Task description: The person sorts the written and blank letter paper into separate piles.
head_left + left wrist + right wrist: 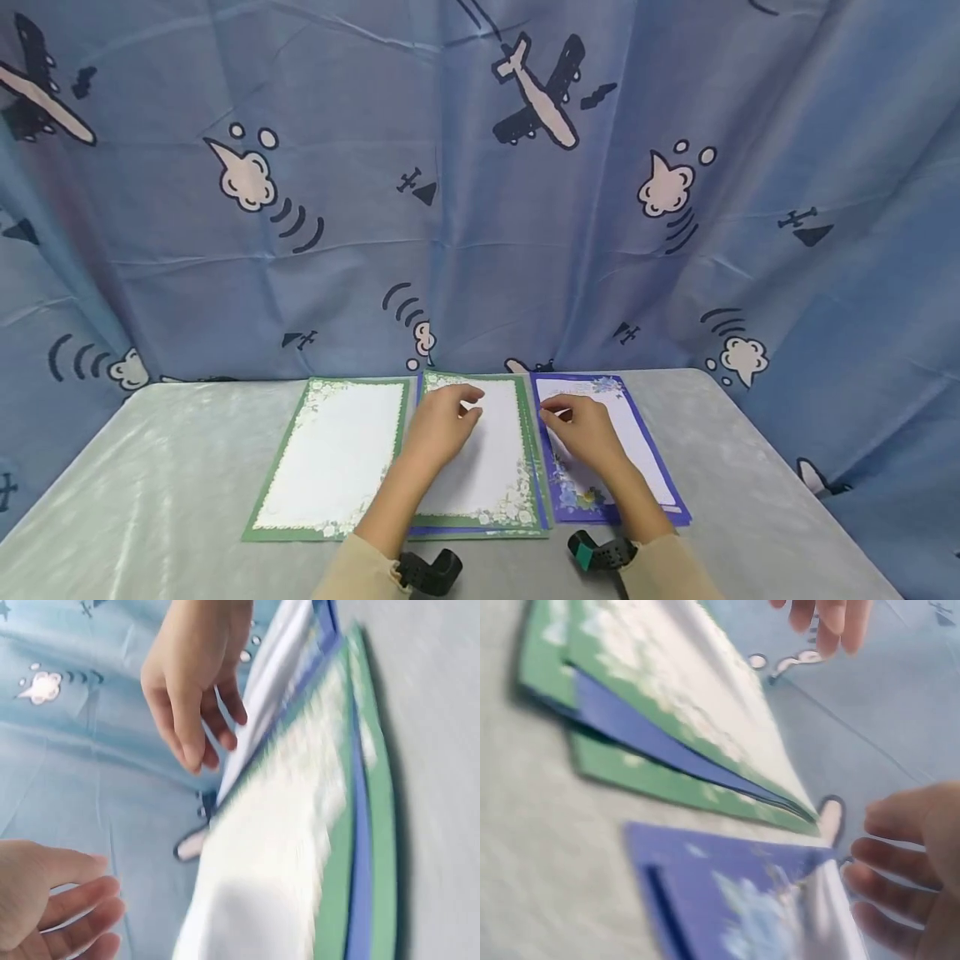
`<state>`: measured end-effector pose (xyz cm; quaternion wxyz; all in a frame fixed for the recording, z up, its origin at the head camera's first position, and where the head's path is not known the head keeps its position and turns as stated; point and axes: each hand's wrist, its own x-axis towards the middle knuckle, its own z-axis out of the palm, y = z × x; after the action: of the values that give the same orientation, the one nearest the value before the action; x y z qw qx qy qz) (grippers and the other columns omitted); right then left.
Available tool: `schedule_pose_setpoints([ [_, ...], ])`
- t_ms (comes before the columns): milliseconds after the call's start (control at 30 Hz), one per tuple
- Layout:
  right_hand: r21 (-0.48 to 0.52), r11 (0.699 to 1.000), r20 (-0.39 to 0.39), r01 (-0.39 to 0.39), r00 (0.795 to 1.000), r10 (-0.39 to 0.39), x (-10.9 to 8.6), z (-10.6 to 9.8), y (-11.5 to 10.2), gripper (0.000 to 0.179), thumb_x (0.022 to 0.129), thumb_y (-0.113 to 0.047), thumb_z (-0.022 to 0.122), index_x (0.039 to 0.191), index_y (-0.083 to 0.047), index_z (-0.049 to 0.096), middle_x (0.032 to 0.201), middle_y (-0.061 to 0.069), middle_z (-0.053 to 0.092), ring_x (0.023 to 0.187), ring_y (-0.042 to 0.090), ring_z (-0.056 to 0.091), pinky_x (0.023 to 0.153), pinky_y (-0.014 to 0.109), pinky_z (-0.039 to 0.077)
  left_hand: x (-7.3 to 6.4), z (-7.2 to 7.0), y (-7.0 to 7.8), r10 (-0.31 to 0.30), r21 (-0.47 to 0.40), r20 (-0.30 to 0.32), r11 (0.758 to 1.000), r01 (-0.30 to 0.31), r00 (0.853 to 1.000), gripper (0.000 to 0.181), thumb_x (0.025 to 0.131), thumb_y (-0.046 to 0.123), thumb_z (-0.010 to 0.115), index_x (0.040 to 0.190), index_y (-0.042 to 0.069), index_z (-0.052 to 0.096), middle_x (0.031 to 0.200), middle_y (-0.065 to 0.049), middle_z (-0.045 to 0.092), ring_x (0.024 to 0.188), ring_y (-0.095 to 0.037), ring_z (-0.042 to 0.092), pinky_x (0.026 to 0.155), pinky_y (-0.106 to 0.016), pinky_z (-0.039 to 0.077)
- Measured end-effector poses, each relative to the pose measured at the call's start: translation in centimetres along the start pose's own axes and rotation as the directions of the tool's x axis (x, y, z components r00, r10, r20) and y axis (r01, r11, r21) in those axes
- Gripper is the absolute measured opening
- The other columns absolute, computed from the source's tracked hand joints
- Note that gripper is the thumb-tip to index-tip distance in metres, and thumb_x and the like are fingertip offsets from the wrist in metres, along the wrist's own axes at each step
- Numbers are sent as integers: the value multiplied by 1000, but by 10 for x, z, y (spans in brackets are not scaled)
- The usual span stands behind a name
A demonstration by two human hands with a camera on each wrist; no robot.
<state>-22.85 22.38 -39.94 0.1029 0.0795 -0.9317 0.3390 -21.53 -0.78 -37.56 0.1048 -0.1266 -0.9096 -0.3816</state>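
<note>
My left hand (442, 421) hovers over the middle pile of sheets, whose top sheet (480, 458) has a green floral border around white. Under that top sheet, blue-purple and green edges (361, 862) stick out. The right hand (585, 429) is above the purple-bordered sheets (611, 446) with blue flowers, on the right. In both wrist views the fingers of each hand are loosely bent, apart from the paper, with nothing between them. A separate green-bordered sheet (330, 454) lies flat to the left of the middle pile.
The sheets lie on a table with a pale grey cover (150, 492). Behind it hangs a blue curtain (360, 208) printed with planes and clouds. Each wrist wears a black camera band, the left band (431, 573) and the right band (600, 552).
</note>
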Motion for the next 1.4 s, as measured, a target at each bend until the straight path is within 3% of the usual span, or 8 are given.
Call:
schedule_pose_setpoints([
  [133,12,999,15,35,999,-35,-1,4,-3,20,95,-16,69,109,-4,76,103,11,77,87,24,71,71,34,56,-6,-12,-18,-18,23,-38,1000,19,999,20,91,11,72,110,10,77,107,-7,78,89,-20,72,72,-35,56],
  [300,3,999,20,46,999,-46,-4,11,-7,21,94,-16,70,111,-5,76,102,9,77,84,19,68,66,28,52,-13,-19,-40,-74,27,-58,997,76,996,20,91,11,72,111,10,77,94,-7,77,76,-15,67,64,-31,51],
  [433,8,1000,-14,27,1000,-27,-7,20,-8,21,93,-15,72,111,-5,76,99,9,76,79,15,65,63,26,49,-19,-16,-57,-123,-16,-78,992,122,989,23,91,13,73,114,10,76,95,-7,74,78,-15,63,67,-31,51],
  [633,29,999,-116,18,993,-14,-12,38,-2,18,90,-13,75,107,-8,78,92,7,73,77,13,62,69,29,49,-22,0,-80,-120,-95,-125,989,109,985,24,88,14,77,112,9,76,107,-9,73,93,-22,69,80,-40,57],
  [900,49,996,-195,75,979,-64,-13,48,3,18,86,-8,77,103,-9,79,95,7,73,83,21,65,75,34,51,-23,7,-88,-110,-123,-191,989,87,975,21,82,11,82,103,14,79,118,-5,74,97,-21,70,84,-41,56],
  [1000,57,995,-194,82,978,-69,-12,50,3,17,85,-8,78,102,-9,79,94,7,74,84,21,66,75,34,51,-24,5,-88,-123,-135,-201,986,97,972,20,82,10,82,100,15,79,113,-3,75,92,-18,69,80,-37,55],
  [1233,64,993,-219,97,972,-81,-11,54,3,16,82,-7,80,98,-9,79,89,6,73,79,19,64,71,30,50,-25,5,-92,-156,-134,-165,982,135,974,16,84,10,81,98,16,80,83,1,70,70,-8,56,62,-24,45],
  [1400,76,992,-233,96,969,-76,-9,55,3,17,81,-5,81,97,-9,80,85,5,72,76,16,62,68,27,49,-24,4,-93,-146,-135,-164,983,124,976,13,85,11,80,97,16,80,83,1,74,71,-7,60,65,-24,48],
])
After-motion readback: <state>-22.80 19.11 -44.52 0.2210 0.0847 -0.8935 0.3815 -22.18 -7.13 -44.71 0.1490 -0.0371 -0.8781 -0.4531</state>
